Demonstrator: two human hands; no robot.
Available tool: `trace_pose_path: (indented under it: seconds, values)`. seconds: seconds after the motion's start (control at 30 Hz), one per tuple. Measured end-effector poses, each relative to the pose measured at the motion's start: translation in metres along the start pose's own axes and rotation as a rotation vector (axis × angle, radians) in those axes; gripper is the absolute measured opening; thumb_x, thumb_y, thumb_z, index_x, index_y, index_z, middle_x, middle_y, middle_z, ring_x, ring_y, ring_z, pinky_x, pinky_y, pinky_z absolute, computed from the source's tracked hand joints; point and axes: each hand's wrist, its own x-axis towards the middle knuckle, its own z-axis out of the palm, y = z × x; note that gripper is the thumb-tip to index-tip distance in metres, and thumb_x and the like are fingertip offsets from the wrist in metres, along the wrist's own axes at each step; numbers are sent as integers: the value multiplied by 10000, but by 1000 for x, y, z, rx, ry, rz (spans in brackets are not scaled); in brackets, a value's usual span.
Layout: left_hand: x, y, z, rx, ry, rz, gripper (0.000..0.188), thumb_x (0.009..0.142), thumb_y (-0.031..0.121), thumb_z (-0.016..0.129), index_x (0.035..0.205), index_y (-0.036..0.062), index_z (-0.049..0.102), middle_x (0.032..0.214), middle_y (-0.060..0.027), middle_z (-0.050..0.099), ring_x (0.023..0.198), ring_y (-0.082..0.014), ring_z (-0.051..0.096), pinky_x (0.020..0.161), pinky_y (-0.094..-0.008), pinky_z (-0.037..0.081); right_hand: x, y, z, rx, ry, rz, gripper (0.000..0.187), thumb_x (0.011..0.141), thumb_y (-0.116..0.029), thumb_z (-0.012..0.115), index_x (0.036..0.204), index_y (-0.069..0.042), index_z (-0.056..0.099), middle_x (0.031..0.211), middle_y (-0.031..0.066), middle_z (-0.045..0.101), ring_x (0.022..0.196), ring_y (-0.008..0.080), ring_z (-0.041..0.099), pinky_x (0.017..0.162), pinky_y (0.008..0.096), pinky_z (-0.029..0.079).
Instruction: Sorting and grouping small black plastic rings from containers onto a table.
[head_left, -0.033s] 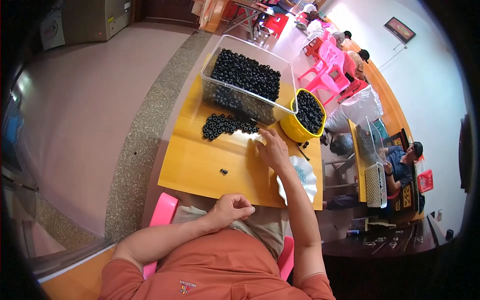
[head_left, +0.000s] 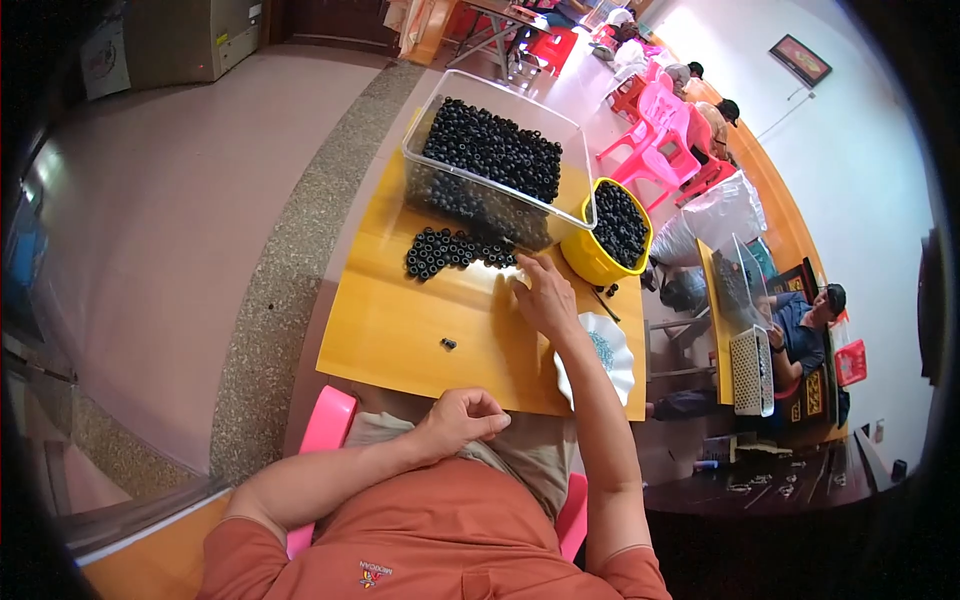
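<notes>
My right hand (head_left: 546, 298) is over the yellow table (head_left: 390, 340), its index finger stretched to the right end of a patch of small black ring-shaped pieces (head_left: 440, 252). Its thumb stands apart from that finger, and I see nothing held between them. My left hand (head_left: 462, 420) rests at my lap by the table's near edge. Its fingers are curled to a pinch, and whatever they hold is hidden or too small to name. One small black piece (head_left: 448, 344) lies alone on the tabletop, in front of my left hand.
A clear plastic bin (head_left: 500, 185) of black pieces stands at the table's back. Right of it is a yellow tub (head_left: 590, 255), also full. A white scalloped dish (head_left: 618, 365) with small bluish bits sits under my right forearm. A person (head_left: 800, 320) sits at another table on the right.
</notes>
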Motion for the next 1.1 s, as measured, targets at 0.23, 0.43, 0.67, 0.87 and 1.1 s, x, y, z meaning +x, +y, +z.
trace_pose_path:
  seconds: [0.23,0.43,0.67,0.87,1.1]
  values:
    - [1,-1,-1,1,4,2,123,895,118,692,890,15,624,764,-6,628,668,-56,557,602,-213,464,18,-9,8,-124,-69,77,357,894,-230,586,1213,-75,619,1173,101,616,995,343,627,825,429,497]
    - [0,0,0,17,20,6,119,895,105,684,881,6,620,764,-7,623,668,-58,558,605,-218,469,11,-5,11,-60,-43,74,271,867,-229,623,1067,-54,675,1044,116,653,951,350,634,814,433,496]
    - [1,0,0,29,21,-3,117,897,104,679,879,6,618,763,-9,622,667,-62,558,604,-223,470,2,-7,6,-32,-93,129,250,828,-228,675,987,-35,685,989,145,650,944,352,632,822,431,490]
    - [0,0,1,29,24,-4,114,897,99,676,880,4,616,754,-12,620,654,-64,553,591,-224,461,-3,-3,3,162,-95,172,231,788,-231,709,933,-54,681,950,155,680,909,347,651,797,430,508]
    - [0,0,0,18,28,-8,120,895,95,676,874,-5,613,748,-17,618,647,-68,550,585,-228,461,-3,2,6,172,-101,215,255,757,-254,726,896,-47,674,903,177,686,887,369,654,794,423,509]
